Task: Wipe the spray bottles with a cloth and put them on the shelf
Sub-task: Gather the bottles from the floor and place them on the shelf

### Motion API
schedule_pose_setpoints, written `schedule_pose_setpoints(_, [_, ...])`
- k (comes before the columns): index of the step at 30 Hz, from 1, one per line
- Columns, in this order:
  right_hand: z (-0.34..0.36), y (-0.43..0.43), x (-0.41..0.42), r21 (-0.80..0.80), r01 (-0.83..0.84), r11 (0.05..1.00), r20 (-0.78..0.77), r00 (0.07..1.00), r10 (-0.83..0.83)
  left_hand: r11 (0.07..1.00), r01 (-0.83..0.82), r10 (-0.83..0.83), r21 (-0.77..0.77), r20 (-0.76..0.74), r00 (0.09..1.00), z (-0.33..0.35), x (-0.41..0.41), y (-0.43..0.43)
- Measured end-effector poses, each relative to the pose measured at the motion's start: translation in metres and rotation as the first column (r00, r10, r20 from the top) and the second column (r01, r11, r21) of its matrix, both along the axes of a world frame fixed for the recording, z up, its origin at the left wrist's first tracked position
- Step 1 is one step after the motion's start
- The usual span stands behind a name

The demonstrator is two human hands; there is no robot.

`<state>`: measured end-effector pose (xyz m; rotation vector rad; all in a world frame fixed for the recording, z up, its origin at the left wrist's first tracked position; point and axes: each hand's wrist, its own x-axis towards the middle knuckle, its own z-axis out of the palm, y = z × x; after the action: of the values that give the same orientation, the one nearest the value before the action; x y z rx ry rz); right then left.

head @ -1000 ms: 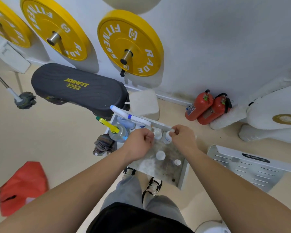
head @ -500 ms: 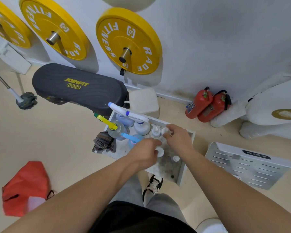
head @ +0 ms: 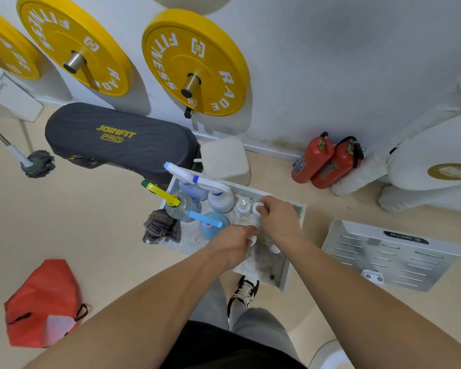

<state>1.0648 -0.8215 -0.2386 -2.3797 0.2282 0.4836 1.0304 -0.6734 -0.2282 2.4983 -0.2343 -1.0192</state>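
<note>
A white shelf tray [head: 291,265] stands in front of my feet. Its left half holds several spray bottles: one with a yellow trigger [head: 176,206], one with a light-blue trigger [head: 211,225] and a white-and-blue one [head: 220,199]. A dark cloth [head: 159,230] hangs at the tray's left edge. My right hand [head: 276,221] pinches a small white-capped bottle [head: 258,208] at the back of the tray. My left hand [head: 233,242] curls around another small white-capped bottle [head: 252,239] in the middle, which is mostly hidden. Beside them stand two more small bottles, one at the back [head: 242,206] and one nearer me [head: 274,249].
A dark bench pad [head: 117,139] and a white block [head: 224,158] sit behind the tray. Two red fire extinguishers [head: 325,161] lean at the wall on the right. A white slotted panel [head: 389,254] lies right, a red bag [head: 40,302] left, and a mop head [head: 39,163] far left.
My left hand has moved from the back of the tray toward me, onto a small bottle in the middle. My right hand stays on the small bottle at the back.
</note>
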Motion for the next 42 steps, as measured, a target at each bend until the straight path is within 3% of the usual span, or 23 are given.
schedule_pose_setpoints(6, [0.002, 0.004, -0.002, 0.004, -0.031, 1.000, -0.063, 0.998, 0.031, 0.999, -0.046, 0.047, -0.027, 0.012, 0.999, -0.002, 0.001, 0.005])
schedule_pose_setpoints(12, [0.019, -0.016, -0.020, 0.152, 0.150, 0.977, -0.173, 0.977, -0.123, 0.999, 0.039, -0.039, 0.001, 0.070, 0.997, 0.024, 0.017, 0.002])
schedule_pose_setpoints(19, [0.017, -0.045, -0.073, 0.224, 0.125, 0.966, -0.356, 0.934, -0.038, 0.997, -0.024, 0.017, -0.077, -0.091, 0.996, 0.065, 0.054, 0.006])
schedule_pose_setpoints(23, [0.000, -0.047, -0.084, 0.206, 0.138, 0.969, -0.309, 0.949, -0.070, 0.987, -0.100, 0.075, -0.126, -0.190, 0.979, 0.071, 0.060, 0.012])
schedule_pose_setpoints(29, [-0.001, -0.041, -0.078, 0.109, 0.164, 0.980, -0.195, 0.971, -0.141, 1.000, -0.012, 0.012, -0.004, -0.115, 0.993, 0.068, 0.060, 0.015])
schedule_pose_setpoints(38, [0.015, -0.040, -0.066, 0.262, 0.367, 0.892, -0.206, 0.925, -0.320, 0.996, -0.030, 0.031, 0.082, -0.019, 0.999, 0.052, 0.053, -0.007])
schedule_pose_setpoints(42, [0.016, -0.040, -0.068, 0.318, 0.450, 0.834, -0.244, 0.889, -0.387, 0.985, 0.026, -0.017, 0.169, -0.053, 0.998, 0.044, 0.047, -0.011])
